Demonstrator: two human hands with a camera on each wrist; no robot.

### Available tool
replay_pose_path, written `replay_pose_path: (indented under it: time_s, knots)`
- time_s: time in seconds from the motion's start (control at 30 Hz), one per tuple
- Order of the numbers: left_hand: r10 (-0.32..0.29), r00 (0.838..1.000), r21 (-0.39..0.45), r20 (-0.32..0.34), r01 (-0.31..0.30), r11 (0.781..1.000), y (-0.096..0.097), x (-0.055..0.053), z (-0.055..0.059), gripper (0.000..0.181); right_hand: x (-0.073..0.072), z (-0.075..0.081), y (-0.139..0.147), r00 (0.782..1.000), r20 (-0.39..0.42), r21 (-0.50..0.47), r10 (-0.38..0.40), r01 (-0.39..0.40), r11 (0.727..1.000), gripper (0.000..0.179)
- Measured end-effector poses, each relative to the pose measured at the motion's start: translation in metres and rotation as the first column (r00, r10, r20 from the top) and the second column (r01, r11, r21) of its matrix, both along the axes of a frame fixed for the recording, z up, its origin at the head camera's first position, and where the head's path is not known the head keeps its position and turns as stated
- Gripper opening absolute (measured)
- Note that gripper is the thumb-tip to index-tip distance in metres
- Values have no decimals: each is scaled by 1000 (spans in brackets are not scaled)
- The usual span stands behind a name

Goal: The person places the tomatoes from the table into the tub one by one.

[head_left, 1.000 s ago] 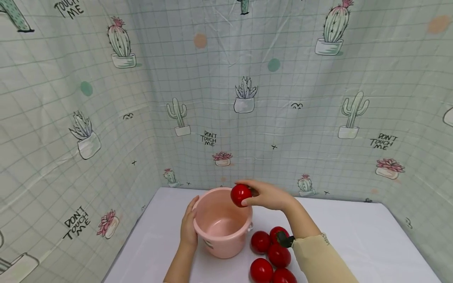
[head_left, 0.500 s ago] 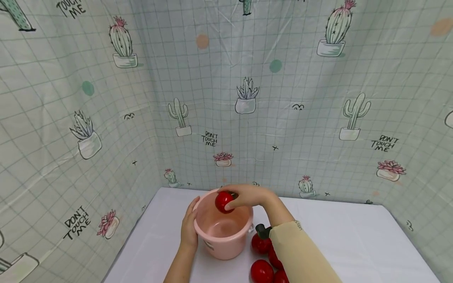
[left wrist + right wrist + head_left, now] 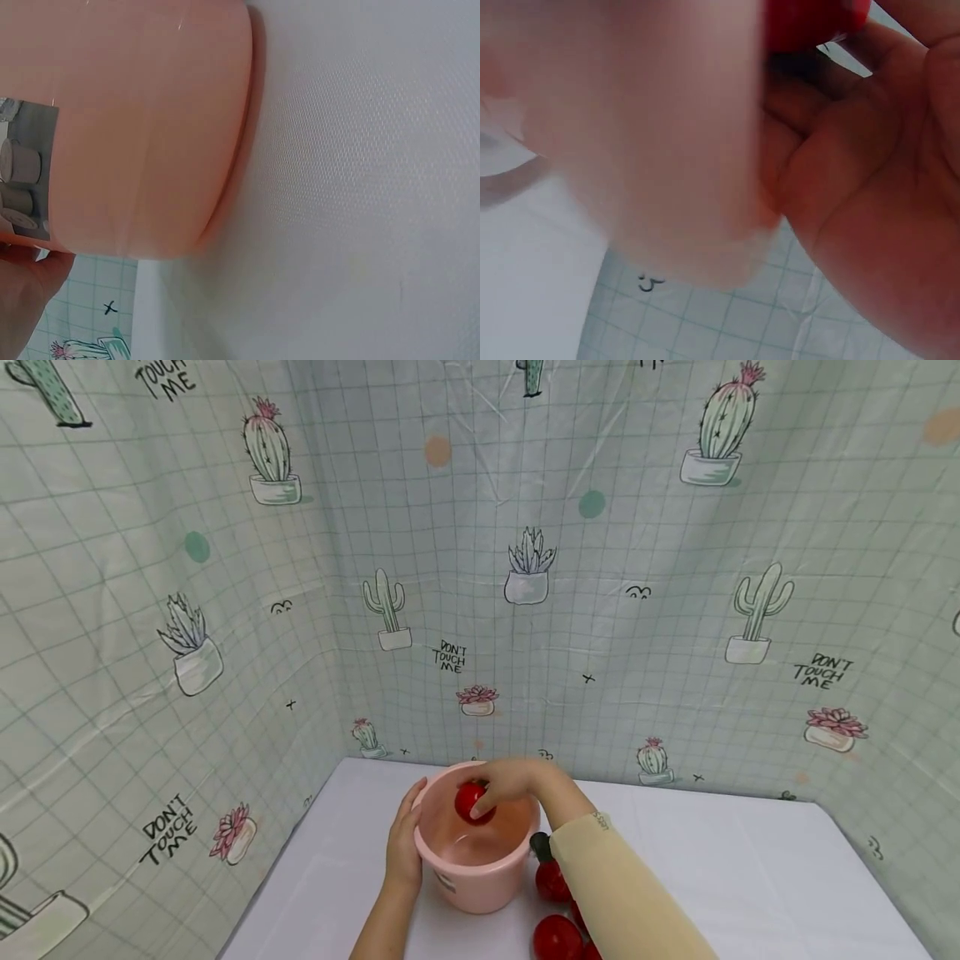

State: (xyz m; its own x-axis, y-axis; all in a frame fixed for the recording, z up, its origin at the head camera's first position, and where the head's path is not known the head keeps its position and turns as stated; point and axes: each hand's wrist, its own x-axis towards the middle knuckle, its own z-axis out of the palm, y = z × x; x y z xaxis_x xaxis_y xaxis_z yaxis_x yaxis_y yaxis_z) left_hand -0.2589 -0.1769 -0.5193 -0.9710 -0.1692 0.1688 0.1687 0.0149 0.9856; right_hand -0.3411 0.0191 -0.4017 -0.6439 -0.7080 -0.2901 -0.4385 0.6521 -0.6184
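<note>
A pink plastic bucket [image 3: 480,887] stands upright on the white table. My left hand [image 3: 403,852] grips its left side, fingers along the outer wall near the rim; in the left wrist view, part of that hand [image 3: 30,289] touches the bucket [image 3: 150,135] beside its printed label. My right hand [image 3: 512,781] reaches over the bucket's rim, holding a glossy red tomato [image 3: 471,802] inside the opening. The right wrist view shows the tomato [image 3: 810,21] by the fingers, while the blurred bucket wall [image 3: 652,135] hides part of the hand.
Several more red tomatoes [image 3: 557,937] lie on the table [image 3: 712,852] to the right of the bucket, partly hidden by the right sleeve [image 3: 622,893]. A cactus-print cloth [image 3: 585,635] hangs behind and at the sides of the table.
My right hand has carried the tomato left and down, from above the bucket's right rim to inside its mouth. The left hand keeps its place on the bucket.
</note>
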Motion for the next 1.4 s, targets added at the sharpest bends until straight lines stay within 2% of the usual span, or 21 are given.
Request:
replay_pose_path:
  time_s: [0.2, 0.47, 0.87, 1.03, 1.3, 1.4]
  knots:
    - [4, 1000, -15, 7, -4, 1000, -2, 0, 1, 45, -3, 9, -11, 1000, -8, 43, 6, -6, 999, 57]
    - [-19, 1000, -5, 20, 19, 1000, 1, 1, 2, 44, -1, 6, -20, 1000, 16, 104, -5, 4, 995, 48]
    - [-5, 1000, -8, 20, 5, 1000, 1, 0, 2, 46, 1, 0, -22, 994, 102, 70, -28, 21, 997, 38]
    - [6, 1000, 12, 20, -6, 1000, 1, 1, 3, 45, -1, -4, -22, 991, 130, 67, 17, -26, 997, 35]
    - [6, 1000, 8, 8, -6, 1000, 1, 0, 4, 45, -1, -3, -19, 991, 133, 66, 22, -31, 997, 37]
    - [-2, 1000, 14, 10, 1, 1000, 1, 0, 3, 45, 0, 5, -16, 995, 93, 73, 36, -43, 996, 38]
